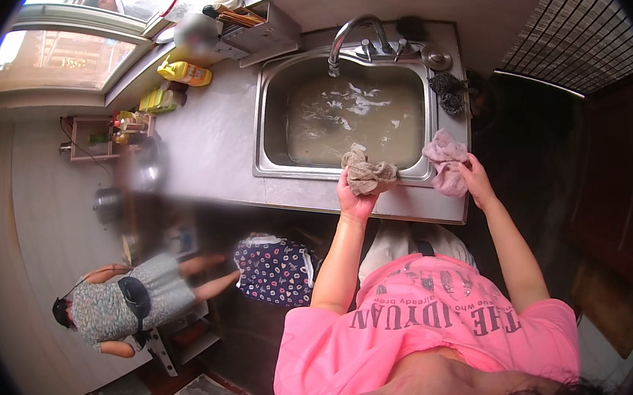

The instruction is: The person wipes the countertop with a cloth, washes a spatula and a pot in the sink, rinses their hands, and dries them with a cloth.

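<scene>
My left hand point(356, 202) grips a bunched grey-brown cloth point(372, 175) over the front rim of a stainless steel sink point(262, 158). On the right, my right hand point(477, 182) holds a crumpled pink cloth point(447, 156) at the sink's right front corner, its fingers around the cloth's right side. Cloudy water point(352, 118) stands in the basin below a curved chrome faucet point(336, 48). Whether water runs from the spout cannot be made out. Some fingers of my left hand are hidden behind the cloth.
Dark scouring pads point(450, 101) and a sink strainer point(436, 57) lie on the right ledge. A yellow bottle point(187, 73) stands on the grey countertop point(208, 130) at left. Behind me to the left are a patterned dark blue bag point(275, 272) and another person point(129, 299).
</scene>
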{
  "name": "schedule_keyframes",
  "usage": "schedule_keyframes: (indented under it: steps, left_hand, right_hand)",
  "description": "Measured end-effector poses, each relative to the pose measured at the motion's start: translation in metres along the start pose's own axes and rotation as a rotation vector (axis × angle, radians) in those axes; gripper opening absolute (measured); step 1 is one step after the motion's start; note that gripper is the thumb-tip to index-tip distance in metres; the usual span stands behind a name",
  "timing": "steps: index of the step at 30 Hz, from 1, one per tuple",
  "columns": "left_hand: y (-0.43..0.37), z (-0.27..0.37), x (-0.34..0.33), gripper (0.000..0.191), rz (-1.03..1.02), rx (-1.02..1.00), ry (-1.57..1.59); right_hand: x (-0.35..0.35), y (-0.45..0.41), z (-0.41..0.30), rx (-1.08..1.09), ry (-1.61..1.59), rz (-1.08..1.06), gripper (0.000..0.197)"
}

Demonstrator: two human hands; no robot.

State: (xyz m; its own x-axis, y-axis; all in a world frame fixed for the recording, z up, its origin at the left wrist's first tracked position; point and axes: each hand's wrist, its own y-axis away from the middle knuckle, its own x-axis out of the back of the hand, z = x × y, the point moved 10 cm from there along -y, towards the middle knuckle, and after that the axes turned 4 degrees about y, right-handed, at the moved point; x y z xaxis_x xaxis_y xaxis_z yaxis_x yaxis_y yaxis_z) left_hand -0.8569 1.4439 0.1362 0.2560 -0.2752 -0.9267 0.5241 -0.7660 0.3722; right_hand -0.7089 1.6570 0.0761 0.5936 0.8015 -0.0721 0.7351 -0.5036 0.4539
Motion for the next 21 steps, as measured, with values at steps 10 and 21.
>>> schedule_keyframes:
  steps: [10,21]
  left_hand:
    - [0.007,-0.082,-0.076,0.038,-0.090,0.095,0.036]
    - [-0.060,-0.102,0.040,0.024,0.188,-0.119,-0.704]
  right_hand:
    - [0.010,0.036,-0.074,0.351,0.112,0.146,0.019]
    - [0.018,0.095,-0.179,0.555,-0.015,0.163,0.017]
